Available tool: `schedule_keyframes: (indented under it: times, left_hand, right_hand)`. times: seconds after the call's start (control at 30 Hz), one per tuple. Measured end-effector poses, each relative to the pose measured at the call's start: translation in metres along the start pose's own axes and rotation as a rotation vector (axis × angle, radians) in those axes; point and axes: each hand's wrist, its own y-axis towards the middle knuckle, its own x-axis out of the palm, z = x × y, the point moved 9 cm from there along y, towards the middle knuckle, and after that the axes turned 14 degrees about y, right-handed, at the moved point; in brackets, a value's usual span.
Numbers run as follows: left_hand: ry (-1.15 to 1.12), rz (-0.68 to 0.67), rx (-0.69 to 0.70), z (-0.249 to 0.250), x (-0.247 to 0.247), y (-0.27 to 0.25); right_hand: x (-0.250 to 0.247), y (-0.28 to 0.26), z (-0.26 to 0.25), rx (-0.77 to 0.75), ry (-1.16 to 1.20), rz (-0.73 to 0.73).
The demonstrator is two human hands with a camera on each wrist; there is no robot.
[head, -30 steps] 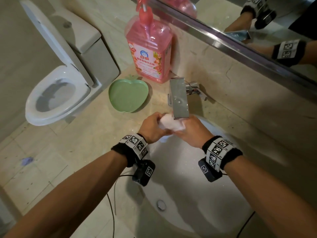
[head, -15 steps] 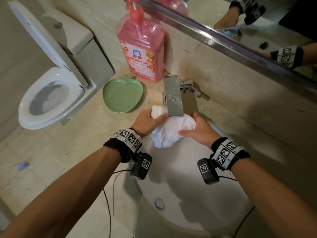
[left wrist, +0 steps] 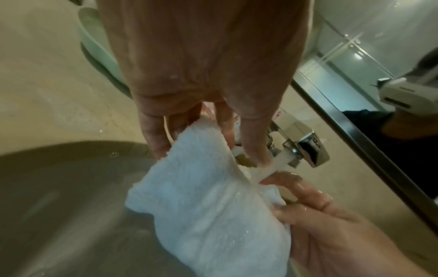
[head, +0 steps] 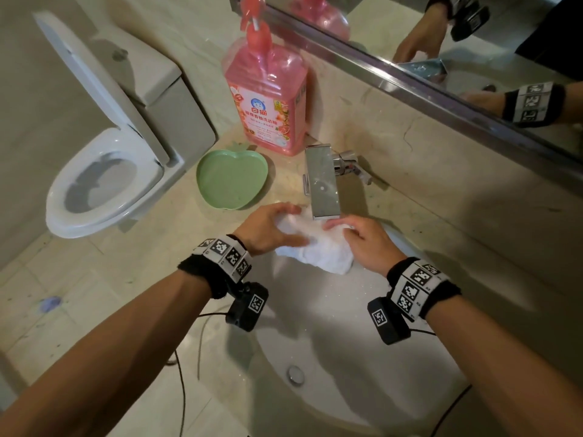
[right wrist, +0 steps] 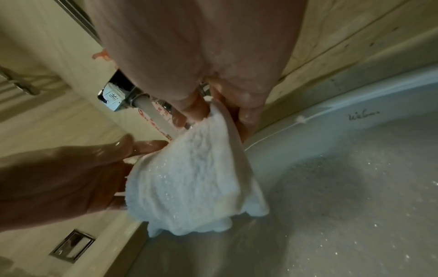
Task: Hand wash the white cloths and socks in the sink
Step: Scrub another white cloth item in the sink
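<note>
Both hands (head: pixel 271 228) (head: pixel 367 244) now spread one white cloth (head: pixel 315 247) wider.

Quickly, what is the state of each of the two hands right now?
Left hand: closed, fingers pinching the white cloth under the tap.
Right hand: closed, gripping the other edge of the same cloth.

Dim, soft, wide-angle edge distortion

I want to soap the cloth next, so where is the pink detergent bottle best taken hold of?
Probably not gripped at all: press the pump head straight down from above. The pink detergent bottle stands upright, wide and flat-faced, so it should stay put. Its spout seems to point left, over the green dish.
</note>
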Motion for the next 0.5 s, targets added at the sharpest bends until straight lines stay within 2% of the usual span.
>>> schedule_keyframes:
  times: [0.07, 0.17, 0.3, 0.4, 0.5]
  left_hand:
    - [0.2, 0.016, -0.007, 0.003, 0.002, -0.002]
    - [0.33, 0.091, -0.025, 0.008, 0.003, -0.003]
    - [0.469, 0.121, -0.052, 0.014, 0.005, -0.003]
    - [0.574, 0.021, -0.087, 0.013, 0.017, -0.002]
    - [0.593, -0.051, -0.061, 0.018, 0.031, 0.004]
  right_hand:
    - [0.01, 0.0, 0.004, 0.064, -0.041, -0.075]
    - [0.023, 0.003, 0.013, 0.109, -0.318, -0.139]
    - [0.018, 0.005, 0.005, -0.018, -0.615, -0.039]
    - [0.007, 0.003, -0.008, -0.115, -0.587, 0.064]
    - [0.005, 0.001, -0.016, -0.175, -0.486, 0.042]
